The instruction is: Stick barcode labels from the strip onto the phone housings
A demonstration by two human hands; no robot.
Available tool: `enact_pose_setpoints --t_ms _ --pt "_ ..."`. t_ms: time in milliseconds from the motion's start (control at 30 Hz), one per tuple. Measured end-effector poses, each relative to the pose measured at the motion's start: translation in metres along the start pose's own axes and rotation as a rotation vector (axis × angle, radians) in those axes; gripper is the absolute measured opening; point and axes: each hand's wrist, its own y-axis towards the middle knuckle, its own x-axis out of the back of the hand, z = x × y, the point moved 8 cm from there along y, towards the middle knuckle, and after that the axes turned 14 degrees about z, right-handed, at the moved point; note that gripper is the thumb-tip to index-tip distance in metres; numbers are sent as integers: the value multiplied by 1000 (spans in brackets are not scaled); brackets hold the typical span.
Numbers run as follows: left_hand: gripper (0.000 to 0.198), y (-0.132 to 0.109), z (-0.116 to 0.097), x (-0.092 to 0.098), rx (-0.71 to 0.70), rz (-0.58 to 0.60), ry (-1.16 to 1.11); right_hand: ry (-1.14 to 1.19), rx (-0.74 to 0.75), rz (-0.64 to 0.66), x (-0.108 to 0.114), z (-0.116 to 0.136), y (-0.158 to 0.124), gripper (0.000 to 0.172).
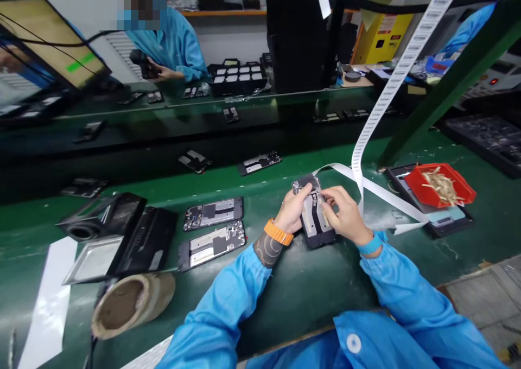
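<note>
An opened smartphone point(318, 237), its circuit board and inner frame bare, lies tilted in my left hand point(291, 210). That hand is closed around the phone's left edge, with the thumb across the board near the top. My right hand point(345, 212) is at the phone's right edge, its thumb and fingers curled close together over the frame. Whatever may be between those fingertips is too small to make out. To the left, two more opened smartphones point(214, 244) rest side by side on the green bench point(293, 304).
A long label strip point(391, 95) hangs down behind my right hand. A red bin point(419, 187) of small pale pieces sits at right. At left are a black device point(148, 244) and a cardboard roll point(160, 298). More phones lie on the conveyor point(154, 133); a co-worker point(179, 43) stands beyond.
</note>
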Motion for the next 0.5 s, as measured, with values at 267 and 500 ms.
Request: enact_pose_setpoints --t_ms 267,500 --pt "69 -11 1 -9 98 119 25 -147 7 179 -8 10 2 12" --pt "77 -13 12 -14 249 205 -103 -196 73 186 0 30 -2 12"
